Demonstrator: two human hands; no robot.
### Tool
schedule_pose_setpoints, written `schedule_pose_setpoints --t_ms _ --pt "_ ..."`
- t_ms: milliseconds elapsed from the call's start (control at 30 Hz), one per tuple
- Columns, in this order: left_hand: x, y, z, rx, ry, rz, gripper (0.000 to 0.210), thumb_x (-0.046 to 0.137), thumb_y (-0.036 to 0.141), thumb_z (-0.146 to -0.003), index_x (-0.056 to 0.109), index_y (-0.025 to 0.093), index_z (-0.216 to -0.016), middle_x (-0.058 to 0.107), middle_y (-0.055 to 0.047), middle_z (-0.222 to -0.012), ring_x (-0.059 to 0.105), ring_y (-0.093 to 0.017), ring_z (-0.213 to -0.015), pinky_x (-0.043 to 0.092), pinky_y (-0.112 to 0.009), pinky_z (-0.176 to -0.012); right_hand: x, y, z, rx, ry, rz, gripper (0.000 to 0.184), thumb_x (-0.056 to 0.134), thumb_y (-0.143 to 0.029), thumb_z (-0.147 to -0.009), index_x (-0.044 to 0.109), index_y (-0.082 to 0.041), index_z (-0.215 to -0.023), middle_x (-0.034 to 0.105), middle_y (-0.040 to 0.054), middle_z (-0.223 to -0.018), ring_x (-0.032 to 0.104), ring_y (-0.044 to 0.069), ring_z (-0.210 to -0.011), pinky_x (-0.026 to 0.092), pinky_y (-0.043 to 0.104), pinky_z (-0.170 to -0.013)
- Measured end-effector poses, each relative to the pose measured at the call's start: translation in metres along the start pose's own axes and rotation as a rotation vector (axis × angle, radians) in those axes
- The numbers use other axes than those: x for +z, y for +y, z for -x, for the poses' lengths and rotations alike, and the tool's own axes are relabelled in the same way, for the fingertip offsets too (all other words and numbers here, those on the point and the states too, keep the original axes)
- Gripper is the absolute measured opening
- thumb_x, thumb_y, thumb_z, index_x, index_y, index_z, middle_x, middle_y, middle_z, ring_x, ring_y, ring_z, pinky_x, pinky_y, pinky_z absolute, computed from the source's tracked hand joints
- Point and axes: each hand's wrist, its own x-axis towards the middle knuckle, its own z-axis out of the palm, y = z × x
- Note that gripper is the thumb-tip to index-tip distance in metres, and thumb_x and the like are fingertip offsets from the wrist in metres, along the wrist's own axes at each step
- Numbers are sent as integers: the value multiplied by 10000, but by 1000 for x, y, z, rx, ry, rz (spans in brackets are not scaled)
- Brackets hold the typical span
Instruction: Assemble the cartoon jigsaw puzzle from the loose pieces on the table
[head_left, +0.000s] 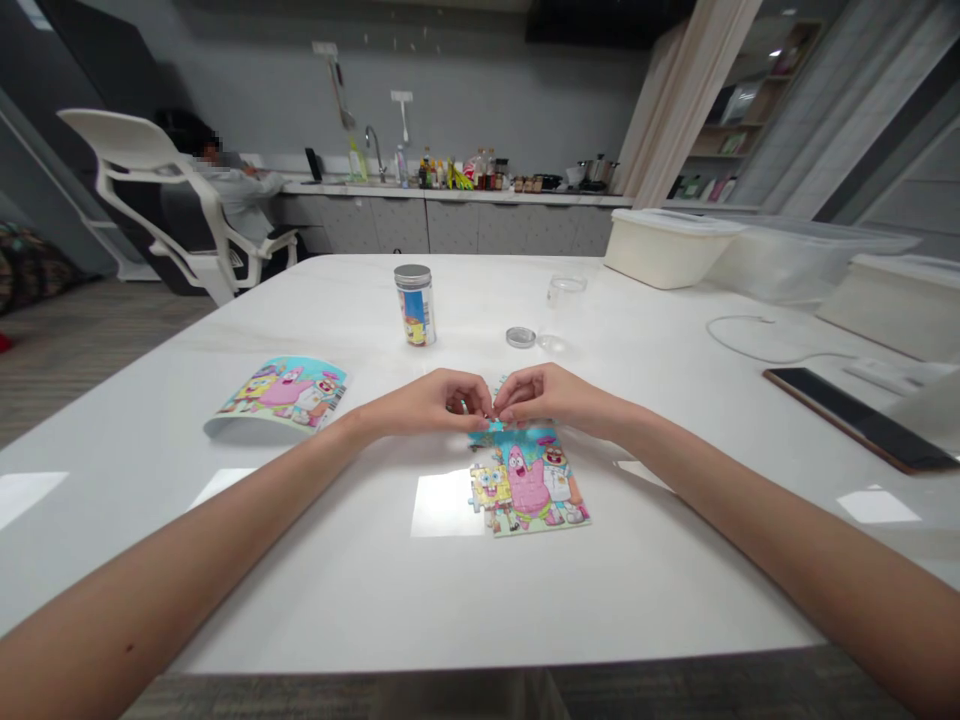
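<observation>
A partly joined cartoon jigsaw puzzle (529, 482) lies flat on the white table, with a jagged left edge. My left hand (444, 402) and my right hand (541, 396) meet over its upper left corner, fingertips nearly touching. Between them is a small turquoise puzzle piece (496, 426), pinched by both. More loose pieces show behind and under my fingers, partly hidden. Left of my left hand, a curled picture sheet (289, 392) shows the same cartoon scene.
Beyond my hands stand a lidded jar (415, 305) with a cartoon label, a clear jar (564, 312) and a metal lid (520, 337). At right are a phone (855, 415), a cable (750, 350) and storage boxes (667, 250). A person sits behind a white chair (142, 150).
</observation>
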Motion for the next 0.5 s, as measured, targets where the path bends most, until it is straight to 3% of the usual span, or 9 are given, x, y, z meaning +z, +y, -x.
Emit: schedule_pose_setpoints --t_ms 133,433,500 --pt "0 -4 -1 -7 34 116 173 691 273 -761 602 156 -852 650 -3 -771 580 -102 -681 448 -245 -634 -2 1 -1 -32 -14 12 136 770 -173 -651 699 -182 -766 700 13 -736 619 111 -660 511 275 -684" --pt "-1 -9 -3 5 111 158 209 710 298 -726 586 159 -822 654 -6 -761 592 -109 -688 458 -254 -655 -2 -1 -1 -72 16 35 108 740 -155 -661 692 -187 -752 695 15 -770 623 120 -721 499 262 -670" --pt "-3 -7 -5 24 174 135 217 691 327 -735 580 161 -821 651 -12 -770 588 -115 -691 452 -256 -645 -2 0 -2 -99 57 23 115 737 -156 -659 685 -191 -755 694 15 -780 625 125 -732 497 269 -677"
